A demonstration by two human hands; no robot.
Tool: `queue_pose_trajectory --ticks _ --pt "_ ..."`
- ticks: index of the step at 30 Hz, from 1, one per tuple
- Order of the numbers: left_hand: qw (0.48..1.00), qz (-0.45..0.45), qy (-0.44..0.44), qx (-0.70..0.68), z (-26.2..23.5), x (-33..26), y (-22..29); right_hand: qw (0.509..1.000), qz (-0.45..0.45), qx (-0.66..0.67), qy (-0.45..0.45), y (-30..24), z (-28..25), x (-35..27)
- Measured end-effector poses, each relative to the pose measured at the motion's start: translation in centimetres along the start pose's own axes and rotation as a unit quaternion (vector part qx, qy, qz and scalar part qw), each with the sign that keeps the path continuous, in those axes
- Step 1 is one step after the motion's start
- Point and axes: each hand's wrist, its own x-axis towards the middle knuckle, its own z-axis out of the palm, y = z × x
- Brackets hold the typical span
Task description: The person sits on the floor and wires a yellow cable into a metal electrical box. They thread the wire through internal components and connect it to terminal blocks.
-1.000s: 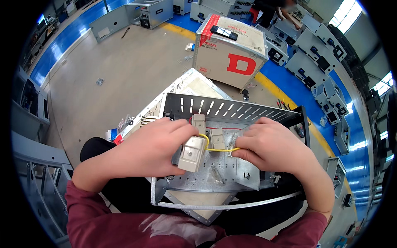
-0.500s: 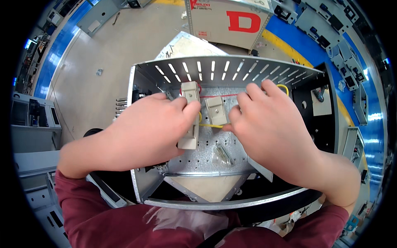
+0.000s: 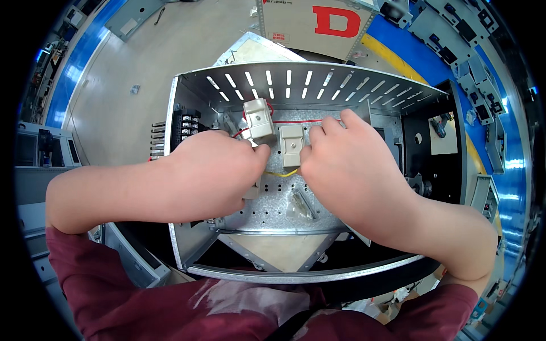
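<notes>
I count three blocks (image 3: 292, 146) inside one case (image 3: 190, 250): two in plain sight, the third mostly hidden, grasped in my left hand (image 3: 219, 173). My right hand (image 3: 352, 165) pinches one yellow wire (image 3: 281, 175); one bag (image 3: 301, 206) lies below.

Fisheye view from my head, facing down, close above my left hand (image 3: 222, 173), right hand (image 3: 354, 165) and case (image 3: 318, 82).

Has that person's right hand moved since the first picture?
Yes. Judged against the middle beige block in the metal box, the right hand has moved left, toward that block.
</notes>
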Motion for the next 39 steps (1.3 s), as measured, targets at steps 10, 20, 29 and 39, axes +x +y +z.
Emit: queue_pose_trajectory --ticks 10,20,29,39 --pt "0.998 -0.014 0.057 -0.011 1.2 0.1 0.0 0.995 0.022 0.063 0.074 4.7 -0.7 0.4" --pt "0.978 0.055 0.167 0.110 0.1 -1.6 -0.1 0.996 0.033 0.007 0.081 3.9 -0.1 0.5" --pt "0.661 0.069 0.653 -0.364 2.5 -8.3 -6.9 0.974 -0.062 0.106 0.188 1.0 -2.8 1.2" --pt "0.577 0.110 0.680 -0.438 6.5 -6.3 -10.8 0.994 -0.014 0.109 0.006 -7.1 -0.4 8.8"
